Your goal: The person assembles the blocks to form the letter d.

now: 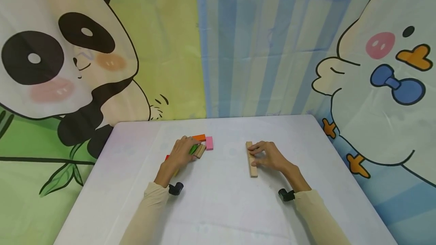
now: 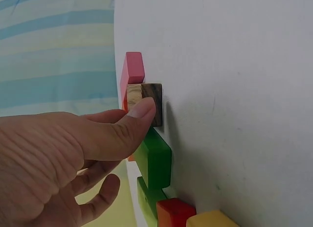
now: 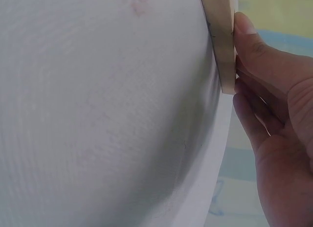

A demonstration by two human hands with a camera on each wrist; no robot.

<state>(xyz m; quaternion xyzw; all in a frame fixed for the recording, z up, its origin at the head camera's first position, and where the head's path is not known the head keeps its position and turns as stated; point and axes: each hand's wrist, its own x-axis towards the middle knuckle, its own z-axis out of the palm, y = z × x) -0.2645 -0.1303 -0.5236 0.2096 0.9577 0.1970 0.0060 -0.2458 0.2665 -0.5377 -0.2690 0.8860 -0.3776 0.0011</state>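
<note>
One pink block (image 1: pixel 209 143), one orange block (image 1: pixel 198 137), a green block (image 2: pixel 159 163), a red block (image 2: pixel 176 214) and a yellow block (image 2: pixel 211 219) crowd the left hand (image 1: pixel 182 153), whose thumb and fingers pinch a brown block (image 1: pixel 200 151). White tabletop (image 1: pixel 218 199) spans the gap to the pale plank (image 1: pixel 253 171), which the right hand (image 1: pixel 270 155) touches, whether gripping I cannot tell. The far edge lies beyond both, before a striped backdrop (image 1: pixel 238 48).

Wide lane offered over table (image 1: pixel 221 207) between left hand (image 1: pixel 180 153) and right hand (image 1: pixel 271 157), passage bounded by coloured blocks (image 2: pixel 159 167) leftward, wooden bar (image 1: pixel 253 171) rightward
</note>
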